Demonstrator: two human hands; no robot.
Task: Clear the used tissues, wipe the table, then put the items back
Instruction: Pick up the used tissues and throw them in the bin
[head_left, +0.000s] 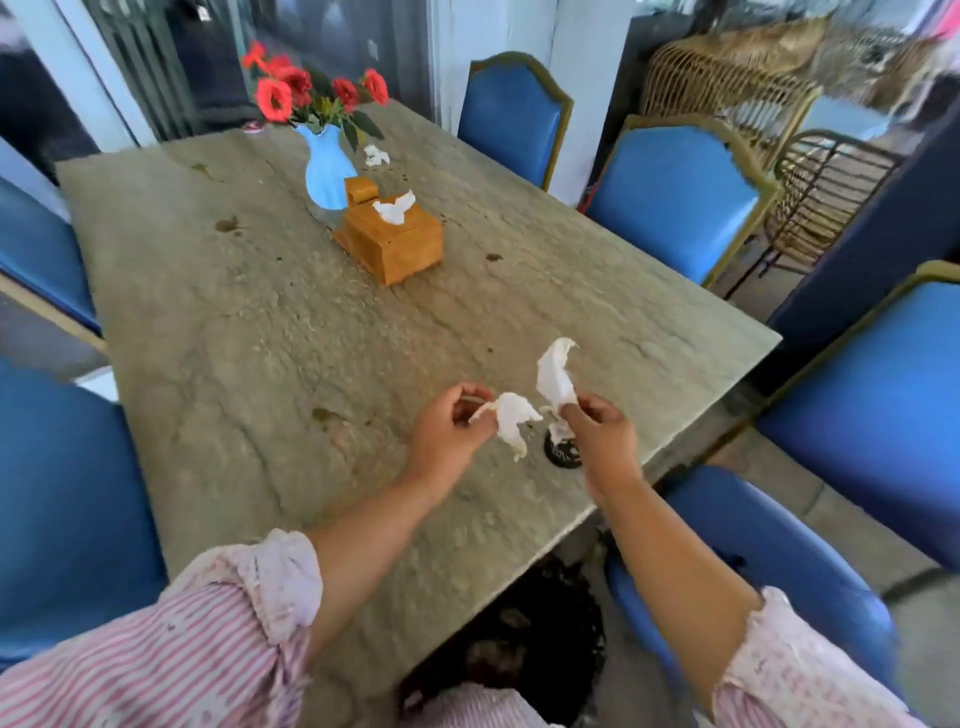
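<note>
My left hand (451, 432) pinches a crumpled white tissue (511, 418) above the near right part of the stone table (260, 322). My right hand (602, 434) grips a second used tissue (556, 376) that stands up from its fingers. Just under the right hand lies a small black round object (562, 453) with a bit of tissue on it. Another crumpled tissue (376, 155) lies at the far end, right of the blue vase (327, 169) with red flowers (306, 93). A wooden tissue box (397, 244) with a fresh tissue poking out stands mid-table.
Dark stains (227, 224) dot the tabletop. Blue padded chairs surround the table: one on the far side (511, 117), two on the right (675, 197), one near right (753, 561), and more on the left (62, 493). Wicker chairs (727, 88) stand behind at the right.
</note>
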